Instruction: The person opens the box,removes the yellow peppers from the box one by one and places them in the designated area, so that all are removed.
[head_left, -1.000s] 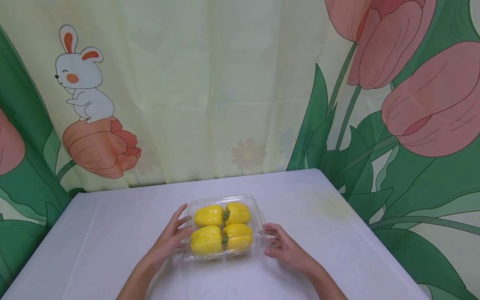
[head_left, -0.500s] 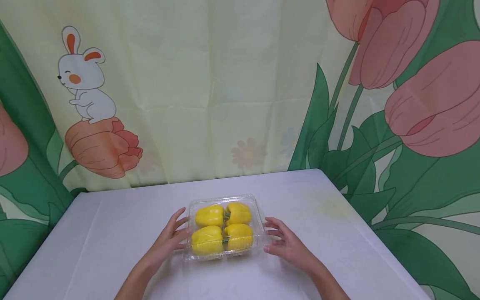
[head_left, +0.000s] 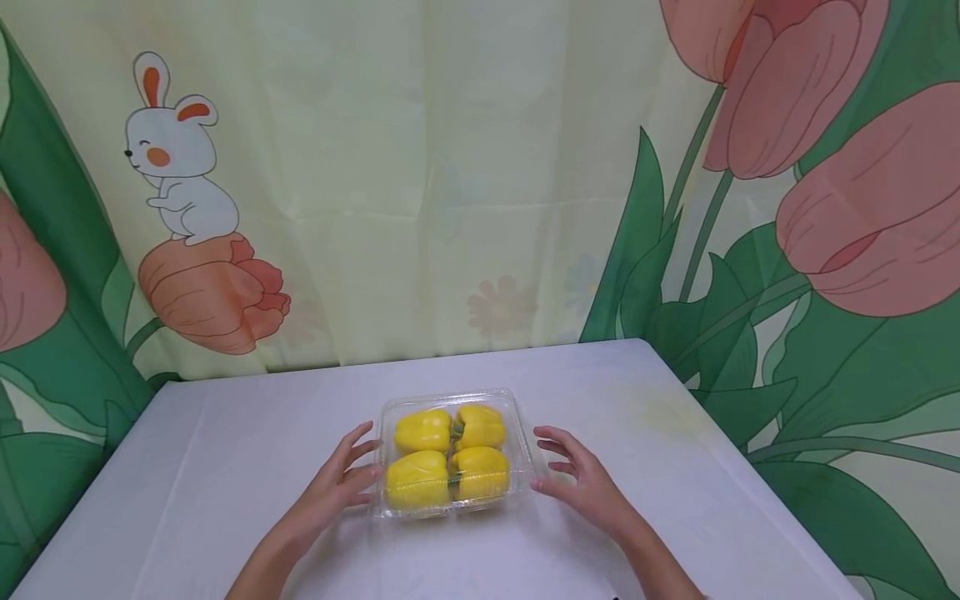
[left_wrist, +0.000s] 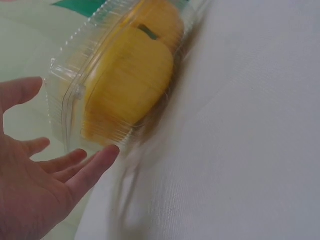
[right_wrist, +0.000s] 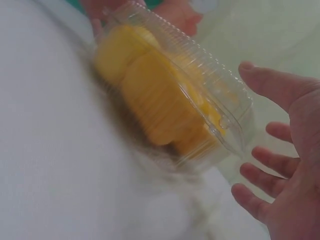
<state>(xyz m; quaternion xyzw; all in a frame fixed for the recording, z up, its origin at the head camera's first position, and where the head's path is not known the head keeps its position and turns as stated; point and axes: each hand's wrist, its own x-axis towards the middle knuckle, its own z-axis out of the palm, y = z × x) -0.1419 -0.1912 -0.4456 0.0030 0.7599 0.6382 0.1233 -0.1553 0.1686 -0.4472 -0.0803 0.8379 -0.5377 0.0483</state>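
On the table stands a clear plastic clamshell box (head_left: 519,435), its lid down. Several yellow bell peppers (head_left: 417,480) with green stems lie inside, in two rows. My left hand (head_left: 330,485) is at the box's left side, fingers spread and gently bent, fingertips right by the wall. Off the right side, my right hand (head_left: 588,485) has its fingers parted and holds nothing; the right wrist view shows a gap between its fingertips and the box. The left wrist view shows the left thumb and fingers apart around the box's corner.
A white cloth covers the table (head_left: 637,417), and its far edge meets a pale curtain (head_left: 420,208). The curtain is printed with a white rabbit (head_left: 183,183), large pink tulips (head_left: 810,92) and green leaves. A small dark spot shows at the bottom edge of the head view.
My right hand has drawn back slightly from the box and its fingers have spread. The left hand has eased a little away from the left wall. The box stays on the table.
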